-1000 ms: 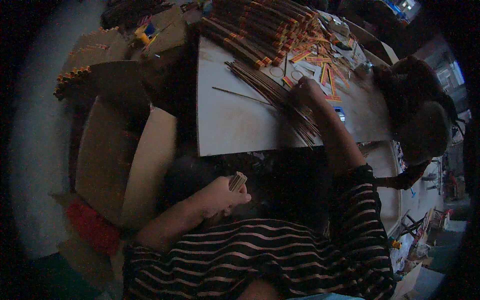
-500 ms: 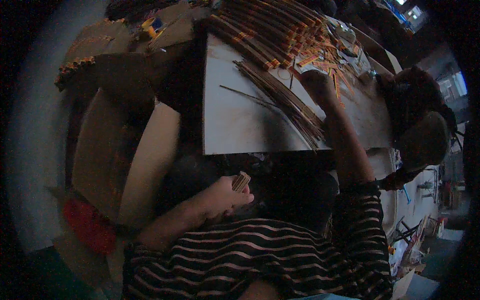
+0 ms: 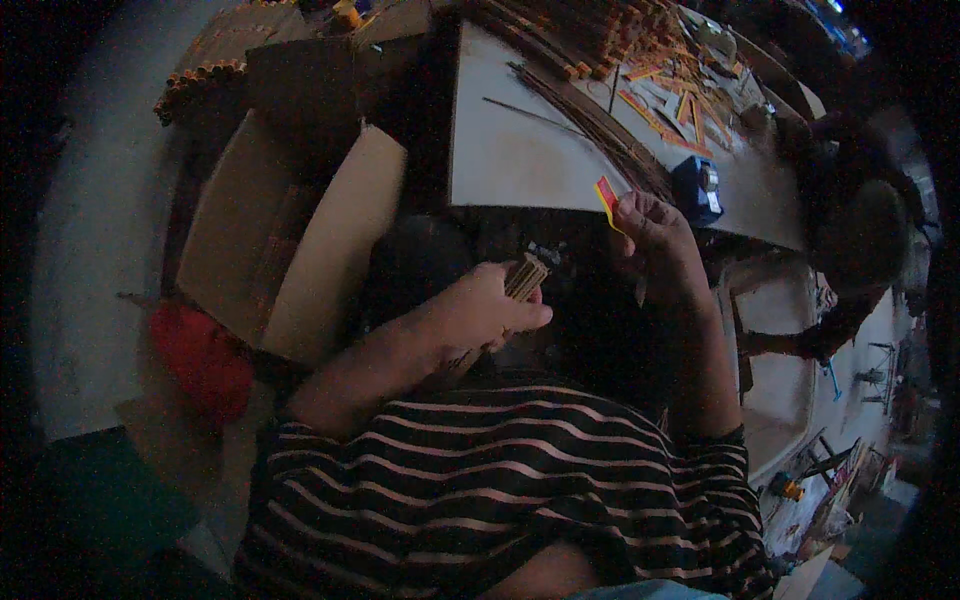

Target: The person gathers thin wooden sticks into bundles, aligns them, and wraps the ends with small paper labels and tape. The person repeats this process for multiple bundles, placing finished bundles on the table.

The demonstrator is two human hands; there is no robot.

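My left hand (image 3: 490, 312), in front of my striped shirt, is closed around a bundle of thin brown sticks (image 3: 527, 276); the bundle's end pokes out above the thumb. Just off the table's near edge, my right hand (image 3: 658, 232) pinches a red and yellow paper label (image 3: 607, 200) between thumb and fingers. The label is apart from the bundle. Loose brown sticks (image 3: 590, 125) lie slantwise across the white table (image 3: 520, 165). Farther back are more labels (image 3: 655, 118), scattered, and a pile of bundled sticks (image 3: 625, 40).
A blue tape dispenser (image 3: 698, 188) stands by the table's near edge, right of the loose sticks. To the left is an open cardboard box (image 3: 335, 235), with a red bag-like thing (image 3: 200, 360) below it. A dark figure, apparently a person (image 3: 860, 205), is at the right.
My right hand has come back from the labels on the table toward me and now holds one label. My left hand keeps the bundle and appears higher in view. The view has shifted downward.
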